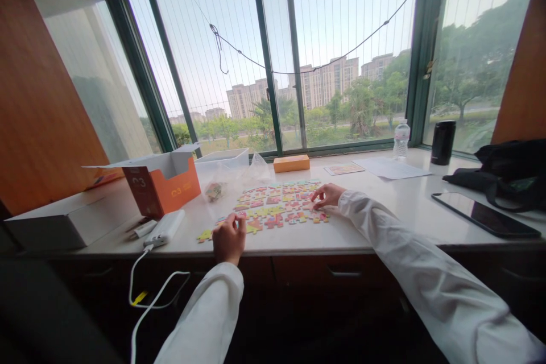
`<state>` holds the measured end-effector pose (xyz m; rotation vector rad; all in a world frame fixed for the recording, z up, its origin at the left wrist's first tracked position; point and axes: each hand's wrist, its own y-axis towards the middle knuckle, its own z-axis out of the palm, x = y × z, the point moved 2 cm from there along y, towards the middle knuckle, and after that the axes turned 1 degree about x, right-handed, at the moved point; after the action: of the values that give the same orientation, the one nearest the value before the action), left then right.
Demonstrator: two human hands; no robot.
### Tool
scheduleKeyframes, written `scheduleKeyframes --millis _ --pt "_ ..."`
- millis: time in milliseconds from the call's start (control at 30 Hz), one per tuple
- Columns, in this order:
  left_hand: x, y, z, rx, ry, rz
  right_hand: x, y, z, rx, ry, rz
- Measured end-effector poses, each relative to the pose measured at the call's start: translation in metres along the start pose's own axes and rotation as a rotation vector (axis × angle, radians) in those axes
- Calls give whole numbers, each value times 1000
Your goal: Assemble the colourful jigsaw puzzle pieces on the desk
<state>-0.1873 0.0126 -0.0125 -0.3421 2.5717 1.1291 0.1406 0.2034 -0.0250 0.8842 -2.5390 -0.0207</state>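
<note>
A patch of jigsaw pieces (273,205) lies on the white counter (362,233) under the window, a rough mass of red, yellow and pink with a ragged outline; work is at the stage of handling pieces around that patch's rim. The person's right hand (327,195) rests at its right side, half open, fingertips (314,197) down on the pieces, with nothing plainly gripped; the left hand (229,238) sits at its near left corner, knuckles up and fingers curled out of sight, so I cannot tell whether it has hold of a piece. A few yellow pieces (205,235) lie just apart from the patch, beside the left hand; left of the patch, a clear plastic bag (214,190) holds a small clump, and an opened orange carton (164,185) stands beyond a white power bank (165,228); past the patch sit a small orange box (292,163) and a printed picture card (343,168); well right of it lies a dark tablet (486,215).
</note>
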Motion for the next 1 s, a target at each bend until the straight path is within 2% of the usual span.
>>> scheduleKeyframes --millis 500,633,700,800,900,1000 --pt "-2 0 -2 9 22 -3 6 -3 1 -41 17 -16" --pt "-2 0 -1 4 20 -2 5 -5 -5 -132 33 -23" --pt "-1 0 0 0 19 1 1 -6 -10 -229 29 23" --pt "1 0 2 -6 17 11 -11 -7 -14 -345 -31 195" --pt "2 -1 3 -3 9 11 -24 -10 -11 -358 -91 338" --pt "2 -2 3 28 -11 22 -32 -15 -8 -358 -115 422"
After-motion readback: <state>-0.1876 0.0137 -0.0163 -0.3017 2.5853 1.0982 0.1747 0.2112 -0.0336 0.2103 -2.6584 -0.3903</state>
